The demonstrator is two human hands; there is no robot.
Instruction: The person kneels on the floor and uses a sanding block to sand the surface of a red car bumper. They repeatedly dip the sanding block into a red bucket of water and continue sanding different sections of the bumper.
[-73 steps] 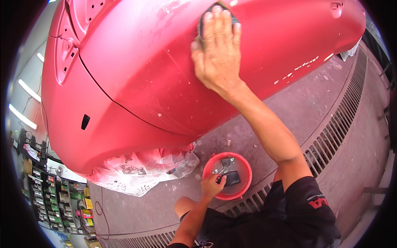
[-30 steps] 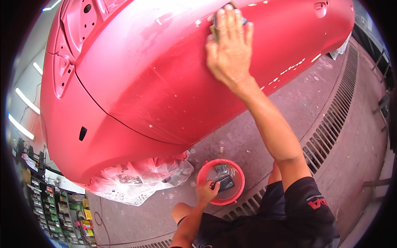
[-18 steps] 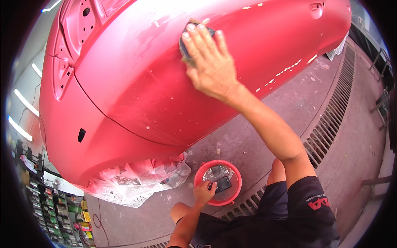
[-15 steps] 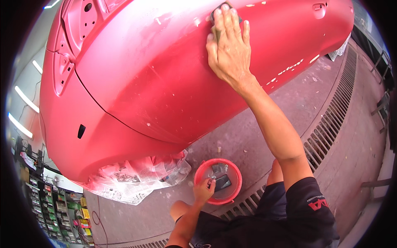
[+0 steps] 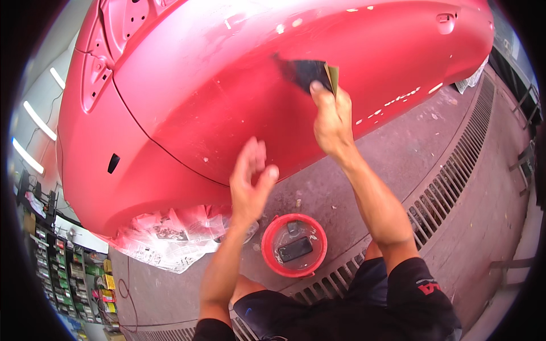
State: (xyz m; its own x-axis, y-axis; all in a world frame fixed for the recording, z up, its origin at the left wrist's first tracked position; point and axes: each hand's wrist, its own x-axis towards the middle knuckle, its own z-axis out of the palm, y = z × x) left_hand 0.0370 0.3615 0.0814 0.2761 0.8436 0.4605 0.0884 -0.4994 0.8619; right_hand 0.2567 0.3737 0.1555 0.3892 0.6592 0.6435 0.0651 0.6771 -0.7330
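Note:
My right hand (image 5: pixel 331 116) pinches a folded sheet of sandpaper (image 5: pixel 310 73), black on one face and olive-tan on the other. The sheet is held up in front of the red car body (image 5: pixel 187 131), and its far corner is blurred by motion. Lower and to the left, my left hand (image 5: pixel 250 184) is raised with its fingers apart and nothing in it. Below the hands a red bucket (image 5: pixel 267 250) stands on the floor, holding cloudy water. In it lie a dark rectangular block (image 5: pixel 296 249) and a smaller dark piece (image 5: pixel 293 227).
Pale filler spots (image 5: pixel 401 98) mark the lower car body. Paint-stained newspaper (image 5: pixel 176 250) covers the wheel area at left. A metal floor grate (image 5: pixel 455 170) curves along the right and past my feet. Stocked shelves (image 5: pixel 68 278) and a thin hose (image 5: pixel 128 301) are at lower left.
My right hand has come off the car's surface and down, now lifting the sandpaper by its edge. My left hand has risen from the bucket toward the car.

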